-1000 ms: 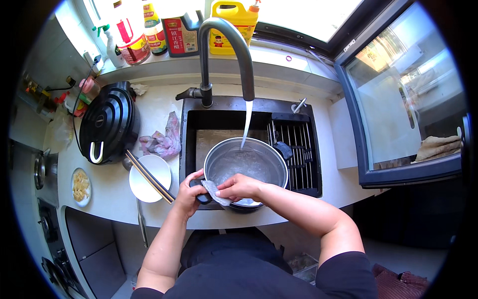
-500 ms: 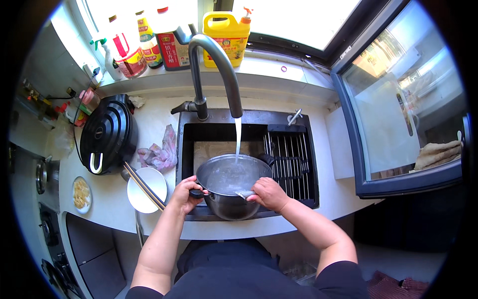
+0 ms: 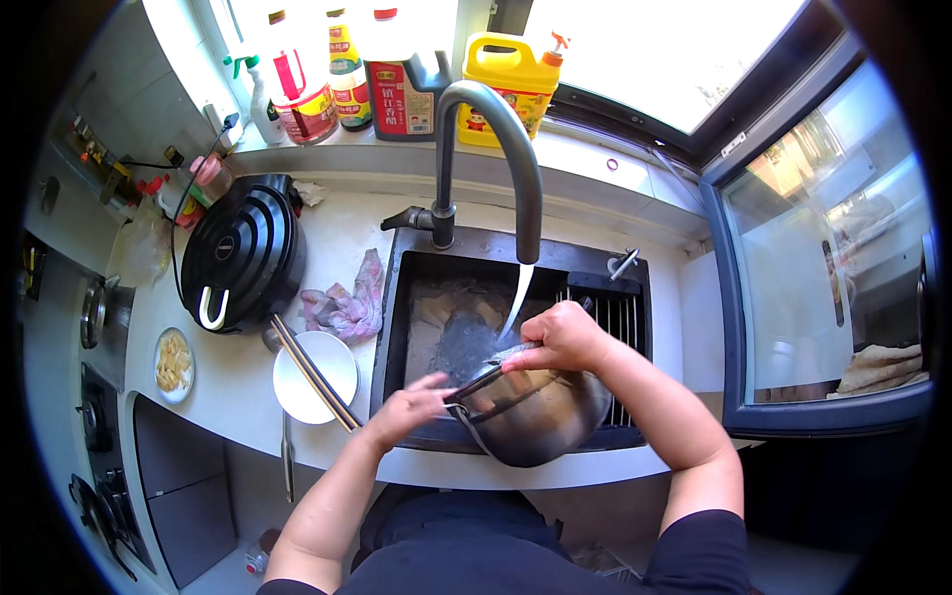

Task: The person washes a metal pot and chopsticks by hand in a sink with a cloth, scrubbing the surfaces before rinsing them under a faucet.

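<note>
A steel pot (image 3: 540, 421) is tipped on its side over the front of the dark sink (image 3: 392, 342), its mouth facing left into the basin. My right hand (image 3: 563, 337) grips the upper rim, with a small crumpled greyish wad (image 3: 514, 353) pinched under its fingers. At the lower left rim, by the handle bracket, my left hand (image 3: 409, 409) has its fingers stretched out, touching or very near the pot. Water (image 3: 518, 297) runs from the tall grey faucet (image 3: 531, 213) and falls behind the rim. The pot's inside is mostly hidden.
Left of the sink lie a crumpled cloth (image 3: 347, 302), a white plate (image 3: 317, 382) with chopsticks (image 3: 315, 375) across it, and a black electric pan (image 3: 243, 253). A dish of pale food (image 3: 174, 365) stands farther left. An open window (image 3: 823, 258) juts in at right.
The pot has gone from upright under the stream to tipped leftward, its base swung right. Water now shows in the basin. My left hand's fingers have loosened from the handle.
</note>
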The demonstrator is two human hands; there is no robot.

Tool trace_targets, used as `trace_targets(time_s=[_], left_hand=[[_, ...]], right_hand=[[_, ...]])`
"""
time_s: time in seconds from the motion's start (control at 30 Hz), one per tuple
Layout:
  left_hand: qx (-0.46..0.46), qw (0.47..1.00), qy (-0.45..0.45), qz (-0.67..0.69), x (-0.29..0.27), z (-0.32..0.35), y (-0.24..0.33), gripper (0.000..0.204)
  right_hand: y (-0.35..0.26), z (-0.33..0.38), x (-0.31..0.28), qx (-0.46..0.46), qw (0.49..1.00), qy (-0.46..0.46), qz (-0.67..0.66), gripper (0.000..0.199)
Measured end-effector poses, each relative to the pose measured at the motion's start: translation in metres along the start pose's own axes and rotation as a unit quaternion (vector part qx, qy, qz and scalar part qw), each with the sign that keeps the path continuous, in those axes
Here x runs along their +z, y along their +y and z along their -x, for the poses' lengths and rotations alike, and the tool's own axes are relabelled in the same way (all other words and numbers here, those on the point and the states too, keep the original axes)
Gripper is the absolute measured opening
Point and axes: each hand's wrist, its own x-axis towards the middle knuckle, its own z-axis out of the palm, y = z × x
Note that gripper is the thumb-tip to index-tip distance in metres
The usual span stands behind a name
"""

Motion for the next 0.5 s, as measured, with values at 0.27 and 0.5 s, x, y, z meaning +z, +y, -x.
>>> trace_targets(time_s=[0.27,0.5], left_hand=[[0.101,0.993,-0.065,0.006,0.027,-0.001,0.035,0.045],[0.002,0.971,0.081,0.225,0.04,-0.026,0.014,0.043]], right_hand=[[0.006,-0.045,-0.034,0.013,0.99,-0.048,-0.133,0.045],[0.005,-0.049,0.032,-0.058,0.985,0.161,0.011,0.027]])
